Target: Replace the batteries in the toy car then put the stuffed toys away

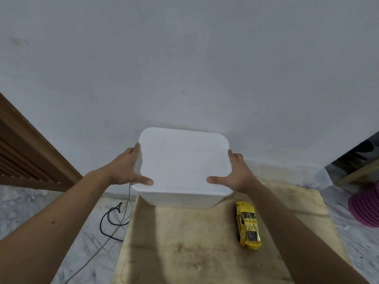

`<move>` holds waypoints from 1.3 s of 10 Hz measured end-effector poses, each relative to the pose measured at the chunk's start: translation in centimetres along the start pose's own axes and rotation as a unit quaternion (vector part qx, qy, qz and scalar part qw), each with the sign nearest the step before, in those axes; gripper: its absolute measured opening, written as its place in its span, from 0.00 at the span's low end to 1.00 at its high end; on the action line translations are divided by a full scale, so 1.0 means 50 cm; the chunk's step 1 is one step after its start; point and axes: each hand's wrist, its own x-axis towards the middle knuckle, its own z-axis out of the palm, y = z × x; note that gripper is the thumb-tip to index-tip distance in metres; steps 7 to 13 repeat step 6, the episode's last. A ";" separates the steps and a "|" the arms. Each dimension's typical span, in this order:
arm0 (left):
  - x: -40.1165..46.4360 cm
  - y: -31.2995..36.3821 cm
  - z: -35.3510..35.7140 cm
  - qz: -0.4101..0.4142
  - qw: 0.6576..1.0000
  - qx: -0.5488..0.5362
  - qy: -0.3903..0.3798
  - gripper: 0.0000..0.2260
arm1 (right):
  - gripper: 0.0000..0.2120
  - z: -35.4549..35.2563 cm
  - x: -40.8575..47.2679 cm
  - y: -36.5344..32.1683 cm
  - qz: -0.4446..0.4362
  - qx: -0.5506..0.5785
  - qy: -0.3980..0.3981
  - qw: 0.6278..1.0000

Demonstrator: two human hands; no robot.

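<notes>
Left hand [128, 168] spread wide, clamped on the left edge of a white square plastic box with rounded corners [183, 167]: thumb lies flat on the lid near its front-left corner, fingers wrap the left side. Right hand [231, 174] mirrors it on the right edge, thumb on the lid near the front-right corner, fingers along the right side. Lid is on the box, contents not visible. Box sits at the far end of a pale, scuffed wooden board [184, 242], up against a plain grey-white wall [184, 58]; cannot tell if it rests on the board or is lifted slightly. Shiny yellow-gold toy car [248, 225] lies on the board to the right, nearer the camera than the box, just beside the right forearm, not touched by either hand. No stuffed toys visible. Off the board on the left, a black cable [108, 222] loops on the marbled floor [41, 201], with a brown slatted wooden door [26, 154] behind. Far right, a purple perforated plastic basket [365, 210] on the floor, well apart from the box.
</notes>
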 end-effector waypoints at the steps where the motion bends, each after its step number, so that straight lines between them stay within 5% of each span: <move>1: -0.018 0.001 0.012 -0.002 0.998 -0.053 0.027 0.66 | 0.61 0.005 -0.025 0.005 -0.004 0.011 0.014 1.000; 3: -0.096 0.007 0.067 0.042 0.979 -0.159 0.121 0.33 | 0.46 0.027 -0.082 0.046 -0.026 -0.003 0.041 0.999; 4: -0.140 0.010 0.108 0.055 0.965 -0.202 0.155 0.28 | 0.35 0.041 -0.113 0.072 -0.061 -0.005 0.046 0.997; 6: -0.217 -0.037 0.285 -0.044 0.925 -0.278 0.257 0.36 | 0.39 0.067 -0.218 0.128 -0.072 0.048 0.078 0.993; 13: -0.217 -0.037 0.285 -0.044 0.925 -0.278 0.257 0.36 | 0.39 0.067 -0.218 0.128 -0.072 0.048 0.078 0.993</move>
